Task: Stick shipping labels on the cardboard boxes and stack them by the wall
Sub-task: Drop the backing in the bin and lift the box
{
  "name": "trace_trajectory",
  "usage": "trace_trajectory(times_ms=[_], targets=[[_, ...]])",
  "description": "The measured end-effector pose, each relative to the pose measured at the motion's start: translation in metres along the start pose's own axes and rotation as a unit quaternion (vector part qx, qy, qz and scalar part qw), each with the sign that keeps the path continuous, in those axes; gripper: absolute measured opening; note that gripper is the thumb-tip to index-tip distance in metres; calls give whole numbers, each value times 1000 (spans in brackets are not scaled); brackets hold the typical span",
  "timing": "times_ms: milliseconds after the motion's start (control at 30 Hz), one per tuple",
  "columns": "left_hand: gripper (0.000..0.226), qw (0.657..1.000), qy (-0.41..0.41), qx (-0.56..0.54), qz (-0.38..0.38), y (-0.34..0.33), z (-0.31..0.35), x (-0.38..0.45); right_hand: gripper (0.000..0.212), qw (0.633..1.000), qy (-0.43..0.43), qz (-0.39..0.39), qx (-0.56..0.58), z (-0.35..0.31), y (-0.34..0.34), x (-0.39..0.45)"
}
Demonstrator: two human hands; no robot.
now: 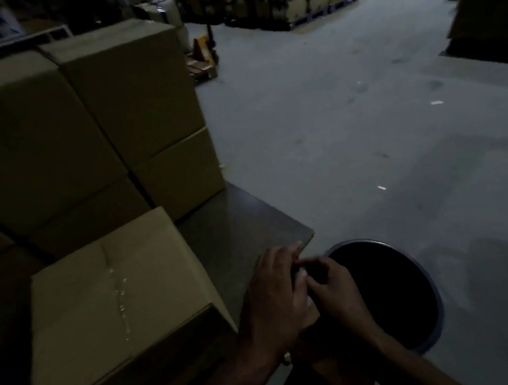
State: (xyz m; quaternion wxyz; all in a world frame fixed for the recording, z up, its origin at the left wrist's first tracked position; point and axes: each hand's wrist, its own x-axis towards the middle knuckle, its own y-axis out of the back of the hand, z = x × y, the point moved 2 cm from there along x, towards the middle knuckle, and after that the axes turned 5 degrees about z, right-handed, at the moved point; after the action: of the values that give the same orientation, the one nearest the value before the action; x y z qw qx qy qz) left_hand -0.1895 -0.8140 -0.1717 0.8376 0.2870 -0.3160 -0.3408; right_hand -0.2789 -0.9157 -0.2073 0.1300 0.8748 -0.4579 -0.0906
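Head view, dim and blurred. No writing or brand can be read on any box. Taped box lies on the tabletop, near left of the hands, with stacked boxes behind it. Left hand and right hand meet at the tabletop's near corner, above a dark bin. Fingers of both curl together, pinching something small; what it is cannot be told.

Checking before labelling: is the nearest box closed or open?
Closed: the nearest box has its top flaps flat, with shiny tape along the centre seam.
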Motion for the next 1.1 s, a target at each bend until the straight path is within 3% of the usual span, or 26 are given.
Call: trace_trajectory(times_ms=[167, 267, 433, 533, 633, 900, 1100], targets=[[36, 983, 63, 26, 169, 82, -37, -6, 16, 987, 136, -88, 10, -81, -63, 3], [37, 963, 147, 80, 212, 125, -92, -16, 17, 971, 168, -170, -3, -111, -116, 3], [43, 930, 264, 197, 163, 182, -176, -42, 33, 921, 265, -243, -149, -133, -200, 4], [52, 919, 233, 308, 73, 193, -203, -47, 41, 844, 405, -208, -282, -130, -235, -5], [57, 919, 195, 342, 27, 191, -206, -47, 50, 797, 449, -190, -357, -127, -256, -7], [56, 935, 194, 287, 78, 185, -200, -51, 37, 783, 461, -199, -368, -116, -255, 5], [38, 941, 187, 263, 97, 186, -199, -51, 40, 776, 461, -176, -392, -125, -257, 1]])
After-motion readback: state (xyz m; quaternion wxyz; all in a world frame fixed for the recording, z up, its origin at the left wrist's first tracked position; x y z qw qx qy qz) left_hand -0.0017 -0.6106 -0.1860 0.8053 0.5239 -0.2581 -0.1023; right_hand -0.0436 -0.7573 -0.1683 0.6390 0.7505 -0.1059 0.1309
